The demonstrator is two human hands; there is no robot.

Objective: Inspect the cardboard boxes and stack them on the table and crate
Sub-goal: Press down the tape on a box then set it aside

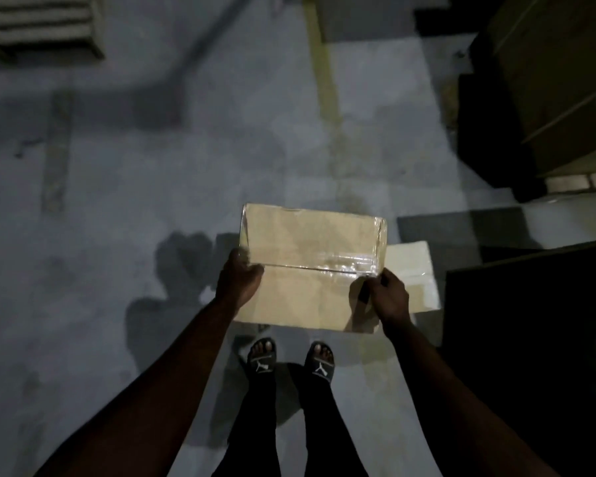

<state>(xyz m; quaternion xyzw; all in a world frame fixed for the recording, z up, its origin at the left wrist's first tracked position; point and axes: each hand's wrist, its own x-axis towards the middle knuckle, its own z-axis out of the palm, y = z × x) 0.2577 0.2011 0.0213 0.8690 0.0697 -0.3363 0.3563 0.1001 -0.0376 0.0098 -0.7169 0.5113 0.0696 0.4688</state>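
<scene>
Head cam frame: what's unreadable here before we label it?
Head view only:
- cardboard box: underside and far faces hidden by itself.
- paler box: mostly covered by the cardboard box and right hand.
- slatted object: blurred, cut off by top-left edge.
- dark mass, right side: too dim to identify.

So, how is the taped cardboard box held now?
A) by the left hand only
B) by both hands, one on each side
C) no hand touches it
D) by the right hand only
B: the left hand and the right hand each hold one side of the cardboard box.
</scene>
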